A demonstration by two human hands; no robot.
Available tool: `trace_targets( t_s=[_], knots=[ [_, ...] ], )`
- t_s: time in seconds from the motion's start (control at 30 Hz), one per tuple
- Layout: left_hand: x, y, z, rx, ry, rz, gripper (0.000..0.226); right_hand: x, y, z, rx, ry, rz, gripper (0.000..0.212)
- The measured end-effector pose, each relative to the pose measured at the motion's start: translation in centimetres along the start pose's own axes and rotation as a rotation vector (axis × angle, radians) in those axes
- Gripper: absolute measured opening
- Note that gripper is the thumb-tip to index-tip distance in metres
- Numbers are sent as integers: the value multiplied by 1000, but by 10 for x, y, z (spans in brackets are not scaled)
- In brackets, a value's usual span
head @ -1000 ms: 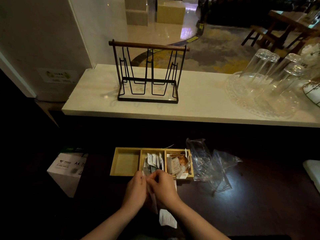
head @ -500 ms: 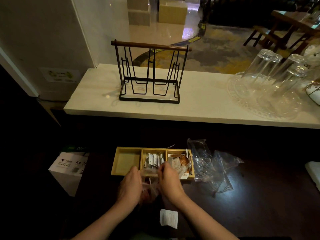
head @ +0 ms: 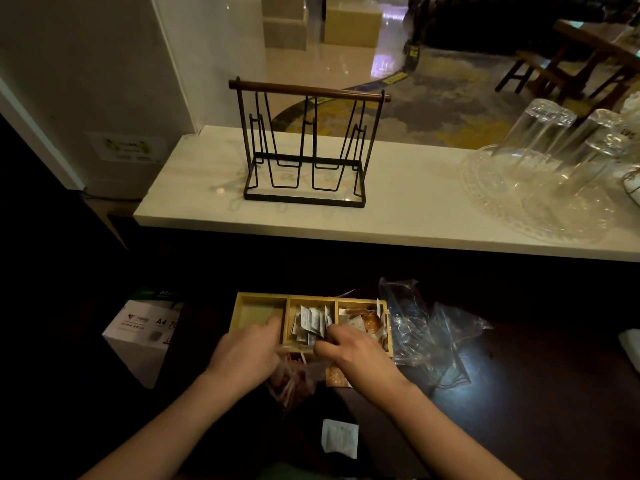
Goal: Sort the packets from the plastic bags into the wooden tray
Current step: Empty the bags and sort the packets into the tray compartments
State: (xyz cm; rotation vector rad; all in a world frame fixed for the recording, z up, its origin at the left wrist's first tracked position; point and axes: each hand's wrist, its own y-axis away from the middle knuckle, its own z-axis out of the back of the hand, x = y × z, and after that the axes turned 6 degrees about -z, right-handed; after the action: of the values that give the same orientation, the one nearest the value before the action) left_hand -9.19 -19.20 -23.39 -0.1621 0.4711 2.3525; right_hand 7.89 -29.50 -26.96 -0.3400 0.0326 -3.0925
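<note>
A wooden tray (head: 259, 299) with three compartments sits on the dark table. Its left compartment holds nothing, the middle holds white packets (head: 310, 322), the right holds white and brown packets (head: 363, 322). My left hand (head: 247, 351) and my right hand (head: 349, 351) each grip the top edge of a clear plastic bag (head: 292, 379) with red packets inside, just in front of the tray. The bag's mouth is pulled apart between them. An orange packet (head: 336, 375) lies under my right wrist. A white packet (head: 339, 438) lies nearer me on the table.
Two crumpled clear bags (head: 429, 337) lie right of the tray. A white paper box (head: 145, 334) stands lower left. Beyond, a pale counter (head: 415, 209) carries a black wire rack (head: 304, 147) and upturned glasses on a glass dish (head: 540, 188).
My hands moved apart and forward toward the tray, spreading the bag's mouth open. The red packets inside now show.
</note>
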Motion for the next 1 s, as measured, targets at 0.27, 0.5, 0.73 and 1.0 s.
trace_targets(
  t_s=[0.27,0.5,0.73,1.0],
  knots=[
    [12,1,-10,22,428,163,12,-5,6,-2,68,-269,-161,13],
    [7,0,-9,-60,533,185,17,33,0,11,-71,-292,-68,26],
    [22,9,-20,-119,1196,195,6,63,-24,-9,13,-409,-182,49],
    [62,27,-76,203,1654,766,58,79,-67,36,-140,-714,-15,13]
  ],
)
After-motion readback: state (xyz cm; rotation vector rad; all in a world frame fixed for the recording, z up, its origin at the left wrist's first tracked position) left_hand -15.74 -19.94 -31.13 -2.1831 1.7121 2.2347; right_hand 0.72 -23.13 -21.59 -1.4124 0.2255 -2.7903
